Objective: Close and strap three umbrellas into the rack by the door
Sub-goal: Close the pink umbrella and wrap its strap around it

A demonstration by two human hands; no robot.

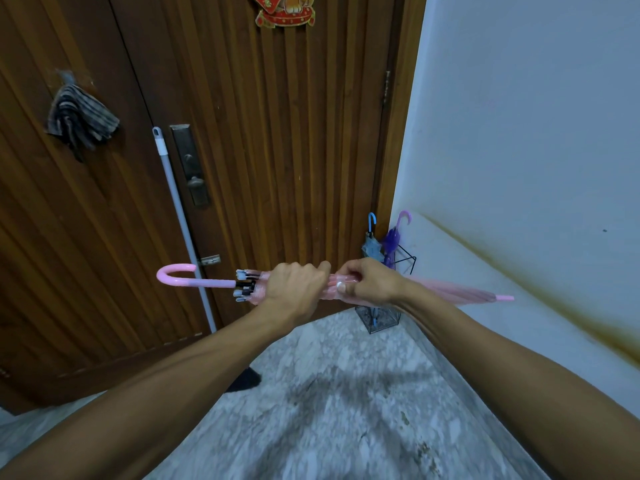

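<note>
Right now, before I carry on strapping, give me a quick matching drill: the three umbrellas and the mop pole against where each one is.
Things:
1. pink umbrella
2. blue-handled umbrella
3. purple umbrella
4. mop pole

Places:
A. leaning on the door by the lock
B. in the rack, nearer the wall
C. held level in both hands
D. in the rack, nearer the door

Pairs: 1-C, 2-D, 3-B, 4-A

Three umbrellas: one pink (450, 292), one blue (371, 242), one purple (393, 242). One wire rack (405, 259). Two hands, left (294, 287) and right (369, 282). One door (277, 150), one mop pole (180, 216), one hanging cloth (81, 117), one red ornament (285, 10).
</note>
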